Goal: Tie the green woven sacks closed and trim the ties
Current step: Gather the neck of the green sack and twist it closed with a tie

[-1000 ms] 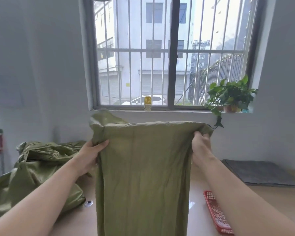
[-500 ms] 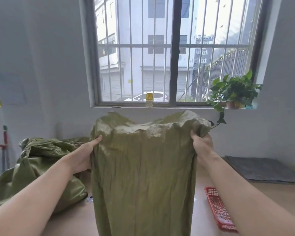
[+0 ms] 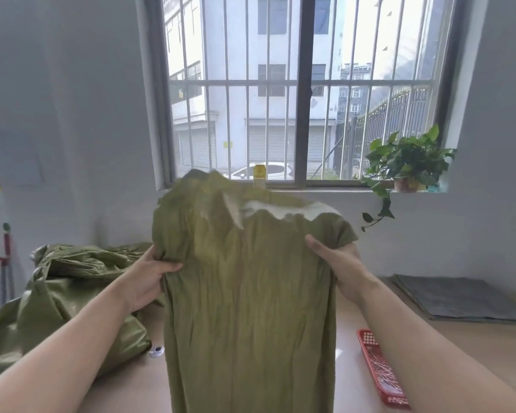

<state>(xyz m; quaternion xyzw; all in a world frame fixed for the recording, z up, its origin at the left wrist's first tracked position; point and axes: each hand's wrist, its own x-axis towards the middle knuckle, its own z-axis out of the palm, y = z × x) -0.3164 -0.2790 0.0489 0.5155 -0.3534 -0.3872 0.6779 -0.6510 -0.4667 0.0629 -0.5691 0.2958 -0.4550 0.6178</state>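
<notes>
sack [image 3: 251, 293]: green woven plastic, matte, fine vertical creases; held up mid-air and hangs flat as a long panel out of the bottom of view
sack top: rumpled and uneven, pale shiny inner face shows along the rim; a bit blurred
left hand [image 3: 149, 278]: grasps the sack's left edge below the top, thumb over the front, fabric bunched under it; the other fingers are hidden behind
right hand [image 3: 337, 263]: grasps the sack's right edge at about the same height, thumb laid across the front, fingers hidden behind the fabric
pile [image 3: 72, 287]: left of sack, more green woven sacks in a crumpled, glossy heap
table [image 3: 474, 338]: under the sack, smooth pale wood-tone top
basket [image 3: 379, 371]: right of sack, low red plastic mesh, oblong, thin pale strips inside
mat [image 3: 459, 296]: far right of sack, flat grey sheets stacked
disc [image 3: 157, 350]: small round thing just left of sack, too small to tell
bottle [image 3: 259, 174]: behind sack top, yellow cap, on sill
plant [image 3: 405, 162]: up right of sack, leafy, potted
</notes>
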